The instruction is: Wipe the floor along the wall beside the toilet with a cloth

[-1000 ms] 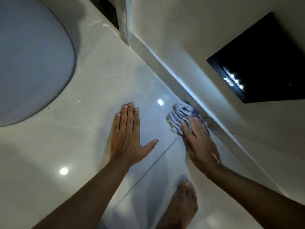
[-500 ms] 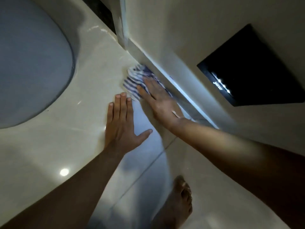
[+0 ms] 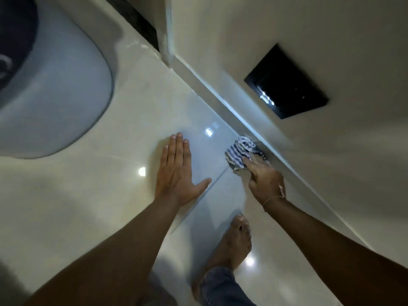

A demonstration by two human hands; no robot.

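A blue-and-white striped cloth (image 3: 239,150) is bunched on the glossy tiled floor (image 3: 110,195), right against the base of the wall (image 3: 220,100). My right hand (image 3: 263,180) presses down on the near part of the cloth, fingers over it. My left hand (image 3: 176,171) lies flat on the floor to the left of the cloth, fingers together, thumb out, holding nothing. The white toilet (image 3: 55,102) fills the upper left.
A black rectangular panel (image 3: 287,82) with small lights is set in the wall above the cloth. A bare foot (image 3: 234,241) with a denim trouser cuff stands on the floor below my right hand. A dark gap (image 3: 136,21) runs behind the wall corner.
My right hand has dragged the cloth back along the wall base toward me, from its far reach half a second ago. My left hand has stayed flat on the floor.
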